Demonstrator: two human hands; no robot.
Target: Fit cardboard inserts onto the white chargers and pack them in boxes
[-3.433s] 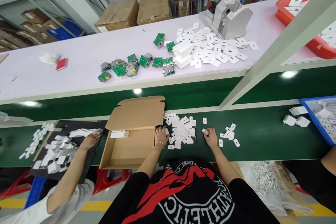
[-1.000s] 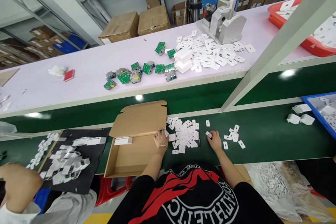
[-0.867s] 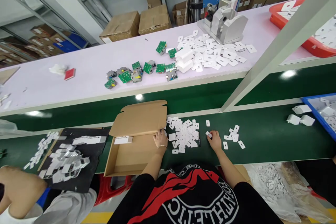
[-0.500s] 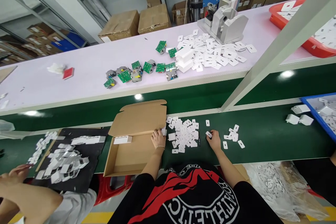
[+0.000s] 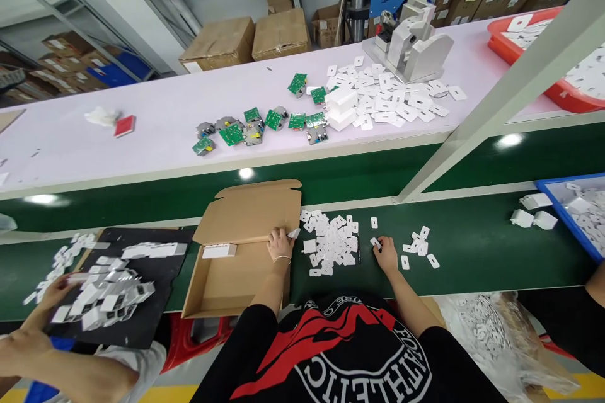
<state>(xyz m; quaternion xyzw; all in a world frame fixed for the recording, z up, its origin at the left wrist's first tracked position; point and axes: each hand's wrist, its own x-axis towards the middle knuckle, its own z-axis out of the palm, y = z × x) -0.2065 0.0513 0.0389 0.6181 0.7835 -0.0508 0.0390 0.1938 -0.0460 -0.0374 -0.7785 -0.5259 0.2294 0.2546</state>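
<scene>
My left hand (image 5: 280, 245) is closed on a white plastic housing (image 5: 293, 233) over the right edge of an open cardboard box (image 5: 208, 289). Inside that box, a white block-like row of parts (image 5: 219, 251) lies against the back left. My right hand (image 5: 387, 255) pinches a small white plate (image 5: 375, 243) with a dark slot, low over the green surface. Between my hands lies a heap of white plates (image 5: 333, 242), with a black pen-like stick (image 5: 359, 250) along its right side. A smaller group of plates (image 5: 418, 242) lies right of my right hand.
On the left, a co-worker's hand (image 5: 57, 289) reaches to white housings on a black board (image 5: 161, 277). The raised shelf holds green circuit boards (image 5: 231, 135), more plates and a metal fixture (image 5: 416, 44). A slanted post (image 5: 472, 119) rises at right; a blue tray (image 5: 567, 214) stands beyond.
My left hand has shifted slightly left, and the housing in it has tilted. My right hand stays almost in place. The co-worker's hand has moved right to the black board.
</scene>
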